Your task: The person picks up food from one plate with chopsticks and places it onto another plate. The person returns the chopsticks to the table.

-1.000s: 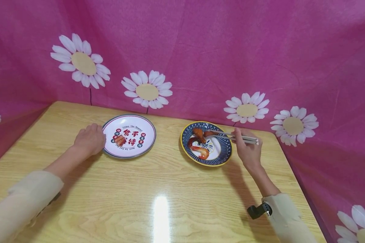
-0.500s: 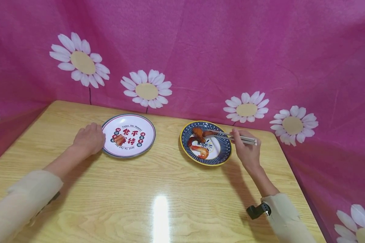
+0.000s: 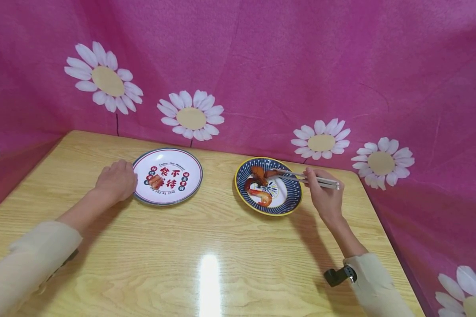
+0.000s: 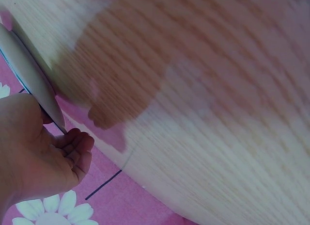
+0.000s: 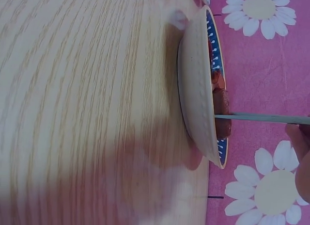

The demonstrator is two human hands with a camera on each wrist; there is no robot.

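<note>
My left hand (image 3: 117,180) is at the left rim of a white plate (image 3: 190,176) with red characters. In the left wrist view its fingers (image 4: 77,152) are curled at the plate's edge, with the thumb on the other side. A small reddish-brown piece of food (image 3: 155,182) lies on that plate. My right hand (image 3: 327,198) grips metal chopsticks (image 3: 297,177), which reach over the right rim of a blue-patterned bowl (image 3: 289,203). Their tips meet a brown, oblong food piece (image 5: 222,101) in the bowl. A shrimp (image 3: 265,198) and other brown food (image 3: 258,171) lie beside it.
The wooden table (image 3: 162,259) carries plate and bowl near its back edge. A pink cloth (image 3: 254,66) with white flowers hangs behind and along the sides. A black wrist strap (image 3: 339,275) sits at the right sleeve.
The chopsticks and right hand have shifted very slightly, with the tips still at the brown food. The left hand, plate and bowl look the same.
</note>
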